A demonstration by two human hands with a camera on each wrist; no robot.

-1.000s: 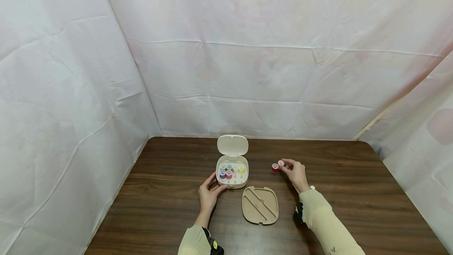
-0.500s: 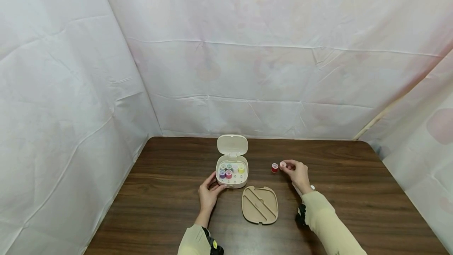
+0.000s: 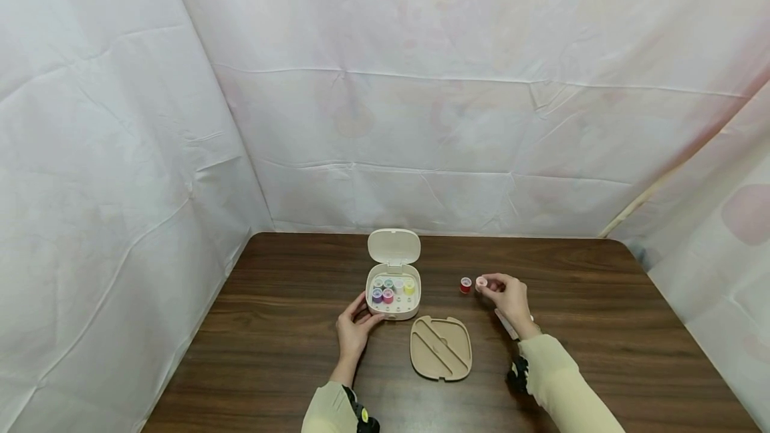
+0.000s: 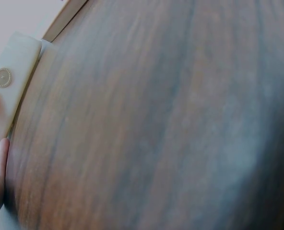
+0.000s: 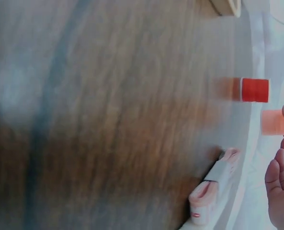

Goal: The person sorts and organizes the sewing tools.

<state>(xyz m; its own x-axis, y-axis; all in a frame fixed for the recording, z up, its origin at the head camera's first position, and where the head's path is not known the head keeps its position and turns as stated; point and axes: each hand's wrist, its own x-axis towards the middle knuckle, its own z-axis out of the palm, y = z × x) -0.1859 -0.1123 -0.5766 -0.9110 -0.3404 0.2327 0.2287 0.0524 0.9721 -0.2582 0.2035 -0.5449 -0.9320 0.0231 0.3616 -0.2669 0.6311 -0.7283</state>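
In the head view my right hand point(image 3: 508, 299) pinches a pink thread spool point(image 3: 481, 282) between thumb and fingertips. Just left of it a red thread spool point(image 3: 466, 285) stands upright on the table. The right wrist view has the pink spool point(image 5: 275, 122) at the fingertips, beyond the red one point(image 5: 254, 90). My left hand point(image 3: 353, 334) holds the front left corner of a cream sewing box point(image 3: 394, 317), thumb on its front and fingers along its side. The box's lid point(image 3: 394, 246) is raised. Inside stand several spools, among them a purple one point(image 3: 377, 295) and a yellow one point(image 3: 409, 287).
A beige tray point(image 3: 441, 349) with diagonal slots lies in front of the box. Under my right wrist is a narrow white strip point(image 3: 506, 324); the right wrist view gives it pink ends point(image 5: 203, 201). White cloth hangs behind the wooden table point(image 3: 252, 353).
My right hand has shifted slightly right and toward me with the pink spool, widening the gap to the red spool. The left hand stays at the box.
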